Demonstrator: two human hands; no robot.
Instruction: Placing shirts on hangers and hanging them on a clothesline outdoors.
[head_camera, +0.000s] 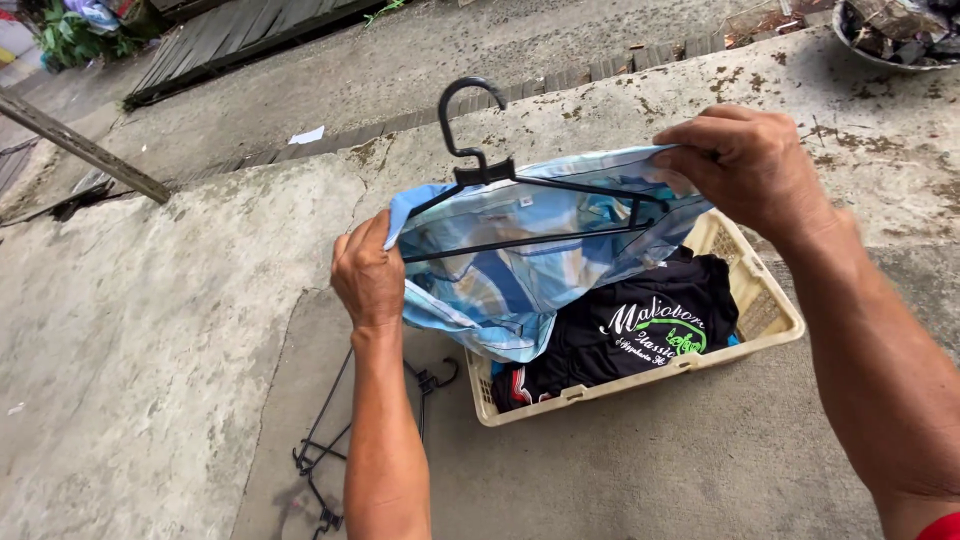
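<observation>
Gripping left edge of blue-and-white striped cloth garment (510, 280): left hand (367, 275), clenched. Black plastic hanger (520, 185) inside it, hook at 12 o'clock. Right hand (745, 165) pinching right edge. Garment above cream plastic laundry basket (770, 310). Best kept taut, shoulders seated evenly over hanger arms. Spare black hangers (330, 450) at 7 o'clock.

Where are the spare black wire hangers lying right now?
In the head view, the spare black wire hangers lie on the concrete ground at lower left, beside the left forearm and left of the cream plastic laundry basket.
</observation>
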